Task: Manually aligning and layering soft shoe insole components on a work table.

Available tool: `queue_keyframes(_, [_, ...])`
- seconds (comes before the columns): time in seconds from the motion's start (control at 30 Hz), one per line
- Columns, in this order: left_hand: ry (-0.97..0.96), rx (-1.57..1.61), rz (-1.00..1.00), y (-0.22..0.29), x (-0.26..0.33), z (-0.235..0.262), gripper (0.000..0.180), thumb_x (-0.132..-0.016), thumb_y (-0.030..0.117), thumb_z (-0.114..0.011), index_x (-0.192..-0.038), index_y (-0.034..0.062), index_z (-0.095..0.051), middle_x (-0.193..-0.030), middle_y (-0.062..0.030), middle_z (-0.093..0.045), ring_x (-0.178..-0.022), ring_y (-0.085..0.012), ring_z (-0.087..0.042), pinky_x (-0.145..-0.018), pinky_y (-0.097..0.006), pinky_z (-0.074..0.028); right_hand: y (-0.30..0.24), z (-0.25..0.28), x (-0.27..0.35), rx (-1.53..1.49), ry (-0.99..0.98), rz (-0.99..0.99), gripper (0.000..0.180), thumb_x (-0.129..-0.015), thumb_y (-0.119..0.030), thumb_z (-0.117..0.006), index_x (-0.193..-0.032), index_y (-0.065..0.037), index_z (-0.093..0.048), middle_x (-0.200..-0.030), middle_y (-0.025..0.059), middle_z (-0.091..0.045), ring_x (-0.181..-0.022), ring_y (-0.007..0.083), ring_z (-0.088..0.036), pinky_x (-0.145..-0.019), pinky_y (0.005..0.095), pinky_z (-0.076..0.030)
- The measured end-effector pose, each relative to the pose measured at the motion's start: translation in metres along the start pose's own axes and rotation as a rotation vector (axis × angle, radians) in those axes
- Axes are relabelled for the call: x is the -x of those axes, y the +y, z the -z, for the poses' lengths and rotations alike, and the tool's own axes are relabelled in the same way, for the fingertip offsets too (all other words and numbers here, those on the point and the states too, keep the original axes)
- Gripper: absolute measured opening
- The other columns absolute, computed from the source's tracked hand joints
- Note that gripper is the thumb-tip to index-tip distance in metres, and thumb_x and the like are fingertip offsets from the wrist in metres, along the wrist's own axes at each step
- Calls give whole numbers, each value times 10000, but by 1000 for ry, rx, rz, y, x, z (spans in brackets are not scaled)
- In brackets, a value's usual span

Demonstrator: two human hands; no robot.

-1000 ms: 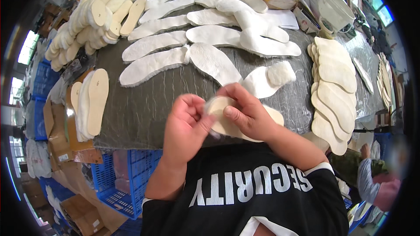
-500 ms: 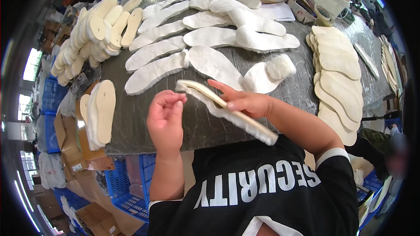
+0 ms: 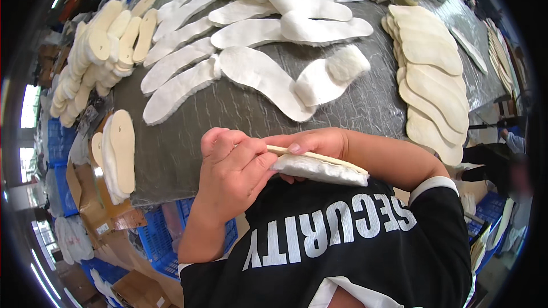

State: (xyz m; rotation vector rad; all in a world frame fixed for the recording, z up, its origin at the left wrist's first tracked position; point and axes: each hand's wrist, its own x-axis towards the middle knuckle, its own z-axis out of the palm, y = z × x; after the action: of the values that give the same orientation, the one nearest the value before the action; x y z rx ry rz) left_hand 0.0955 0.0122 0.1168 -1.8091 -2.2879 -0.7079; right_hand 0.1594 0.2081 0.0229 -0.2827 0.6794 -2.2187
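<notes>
Left hand (image 3: 231, 174) curled, fingers pinching near end of fleece-lined insole (image 3: 319, 166). Right hand (image 3: 317, 144) gripping same insole from above, thumb along tan upper edge. Insole held edge-on, just above chest, off grey work table (image 3: 182, 154). White fleece insoles (image 3: 260, 74) fanned across table beyond. Tan insole stack (image 3: 428, 74) at right, well apart. Cream insoles (image 3: 117, 157) overhanging left table edge.
</notes>
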Motion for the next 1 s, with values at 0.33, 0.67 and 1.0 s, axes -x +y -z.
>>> queue_keyframes(0.33, [-138, 118, -24, 16, 0, -15, 181, -637, 130, -747, -745, 106, -604, -828, 47, -650, -846, -219, -570, -880, -449, -339, 25, -1, 7, -265, 151, 19, 639, -866, -222, -569, -1426, -7, -350, -1211, 104, -579, -1002, 139, -615, -856, 276, -521])
queue_keyframes(0.67, [-235, 140, 29, 25, -1, -22, 194, -620, 82, -741, -763, 100, -612, -829, 7, -606, -867, -239, -555, -919, -514, -315, 33, 4, 7, -323, 205, 53, 567, -849, -206, -587, -1357, -12, -427, -1170, 107, -581, -1068, 154, -575, -938, 301, -476])
queue_keyframes(1.0, [-84, 355, 157, 18, 10, -36, 171, -701, 17, -716, -824, 62, -607, -1021, -77, -639, -921, -254, -623, -893, -491, -423, 40, 14, 18, 70, 345, 146, 267, -949, -282, -564, -1100, -64, -587, -989, 16, -620, -863, 90, -579, -758, 267, -483])
